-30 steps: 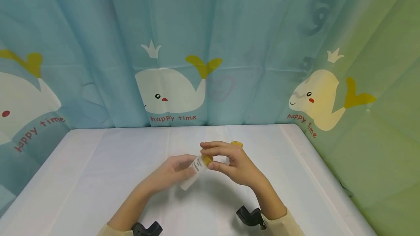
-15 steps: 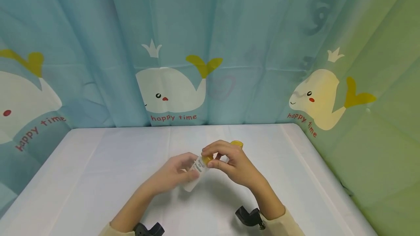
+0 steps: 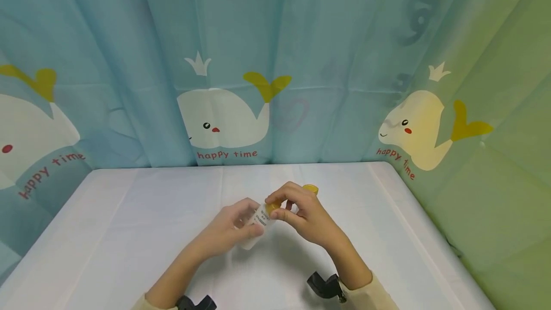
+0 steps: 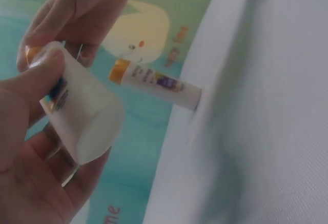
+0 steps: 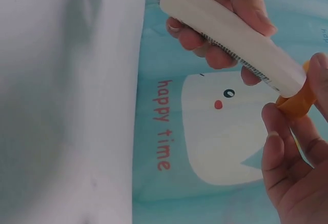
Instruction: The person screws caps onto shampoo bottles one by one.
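Observation:
Over the table, my left hand [image 3: 225, 228] grips the body of a white glue stick [image 3: 249, 243], thumb along its near side. The stick is tilted, with its yellow cap [image 3: 271, 208] up toward the right. My right hand [image 3: 307, 216] pinches that cap between thumb and fingers. In the right wrist view, printed text runs along the white glue stick [image 5: 230, 29], and the cap [image 5: 297, 101] sits at its end. A second glue stick [image 4: 159, 85] with an orange-yellow cap stands upright on the table, mostly hidden behind my right hand in the head view.
A white cloth covers the table [image 3: 142, 224]. Behind it hangs a blue-green curtain [image 3: 327, 61] printed with whales. Black mounts [image 3: 325, 285] are strapped near both wrists, at the cuffs of light sleeves.
My right fingers, straighter at first, have curled in around the yellow cap. The held glue stick has shifted and turned slightly in my left hand. The standing stick stays put.

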### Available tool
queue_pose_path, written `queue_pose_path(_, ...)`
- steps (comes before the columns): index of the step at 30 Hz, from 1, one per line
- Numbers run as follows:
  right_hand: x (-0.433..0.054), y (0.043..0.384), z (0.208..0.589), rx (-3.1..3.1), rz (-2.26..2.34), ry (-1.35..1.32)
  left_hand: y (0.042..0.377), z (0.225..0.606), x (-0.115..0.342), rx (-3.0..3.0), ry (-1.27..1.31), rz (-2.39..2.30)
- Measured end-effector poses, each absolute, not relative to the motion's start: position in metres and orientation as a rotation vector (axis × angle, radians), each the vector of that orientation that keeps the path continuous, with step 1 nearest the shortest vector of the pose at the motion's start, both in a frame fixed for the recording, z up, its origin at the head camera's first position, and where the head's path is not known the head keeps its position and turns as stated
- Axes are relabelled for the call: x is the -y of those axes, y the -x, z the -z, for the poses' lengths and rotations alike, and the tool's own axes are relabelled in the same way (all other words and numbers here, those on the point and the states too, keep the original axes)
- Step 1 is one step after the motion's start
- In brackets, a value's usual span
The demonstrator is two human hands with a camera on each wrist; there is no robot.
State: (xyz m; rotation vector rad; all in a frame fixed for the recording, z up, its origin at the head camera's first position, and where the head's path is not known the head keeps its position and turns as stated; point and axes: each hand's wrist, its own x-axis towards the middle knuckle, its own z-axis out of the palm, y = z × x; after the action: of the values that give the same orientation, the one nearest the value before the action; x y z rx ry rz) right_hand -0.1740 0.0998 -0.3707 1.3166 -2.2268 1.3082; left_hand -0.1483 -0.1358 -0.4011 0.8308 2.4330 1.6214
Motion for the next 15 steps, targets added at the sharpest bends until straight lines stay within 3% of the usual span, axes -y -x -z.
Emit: queue_pose_path(15, -0.0953, 0.1700, 0.3728, 2.324, -1.273, -1.129, 0.1460, 0.4026, 0.1310, -2.553, -0.853, -1.639)
